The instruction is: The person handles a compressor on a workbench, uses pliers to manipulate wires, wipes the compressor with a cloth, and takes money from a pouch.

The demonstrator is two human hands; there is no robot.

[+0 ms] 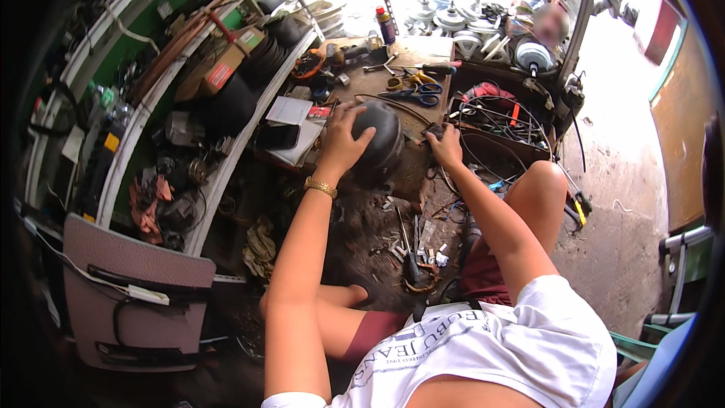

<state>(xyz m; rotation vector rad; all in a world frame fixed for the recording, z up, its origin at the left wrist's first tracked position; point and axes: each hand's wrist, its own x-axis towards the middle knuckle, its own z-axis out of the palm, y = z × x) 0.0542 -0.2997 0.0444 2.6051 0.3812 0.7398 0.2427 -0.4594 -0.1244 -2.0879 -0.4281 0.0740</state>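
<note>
A black, dome-shaped housing (384, 138) sits at the near edge of the low wooden worktable (415, 53). My left hand (345, 143) grips its left side, thumb spread across the front and fingers over the far side. To the right of the dome, my right hand (445, 146) has its fingers closed around a small dark thing at the table's right edge, mostly hidden by the fingers. Beyond the dome lie blue-handled scissors (423, 94), a yellow-handled tool (420, 79) and a roll of tape (394, 84).
A phone (278, 137) and papers (288, 110) lie left of the dome. An open box of cables (498, 117) stands right. Cluttered metal shelving (162, 98) lines the left. A screwdriver (411, 266) and scraps lie on the floor below. A spray can (385, 25) stands behind.
</note>
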